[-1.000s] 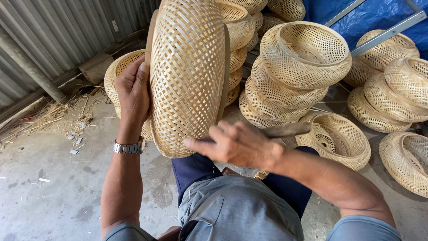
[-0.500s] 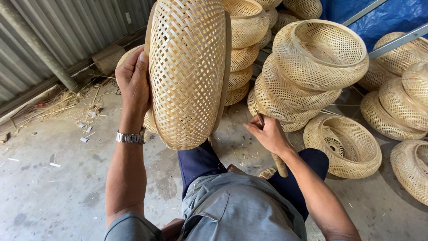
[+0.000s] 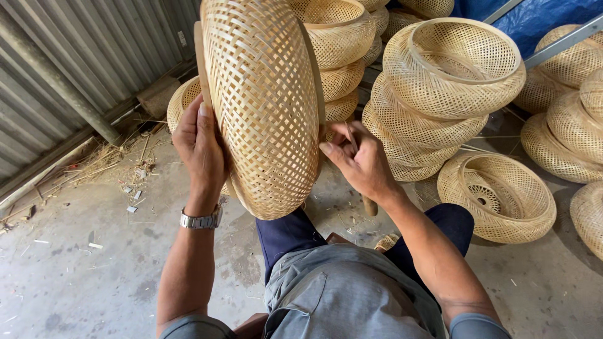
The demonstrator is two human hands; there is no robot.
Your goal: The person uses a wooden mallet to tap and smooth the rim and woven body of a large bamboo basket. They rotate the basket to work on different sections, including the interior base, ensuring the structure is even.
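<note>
Woven bamboo basket (image 3: pixel 264 107): held upright on edge above the lap. Likely light, springy, crushable; best gripped at rim. Left hand (image 3: pixel 200 147) fingers clasp its back; right hand (image 3: pixel 361 163) fingers pinch its rim edge.

A woven bamboo basket (image 3: pixel 264 107) is held on edge at the centre, above the knees. The left hand (image 3: pixel 200 147) is pressed against its left side, and the right hand (image 3: pixel 359 162) is placed at its right rim. Behind the basket, a stack of baskets (image 3: pixel 342 56) is set on the concrete floor (image 3: pixel 75 276). To the right of that, a second stack (image 3: pixel 440 94) is found, with a single basket (image 3: pixel 496 198) laid on the floor before it. Further baskets (image 3: pixel 565 119) are piled at the far right. A corrugated metal wall (image 3: pixel 75 69) is seen at the left.
</note>
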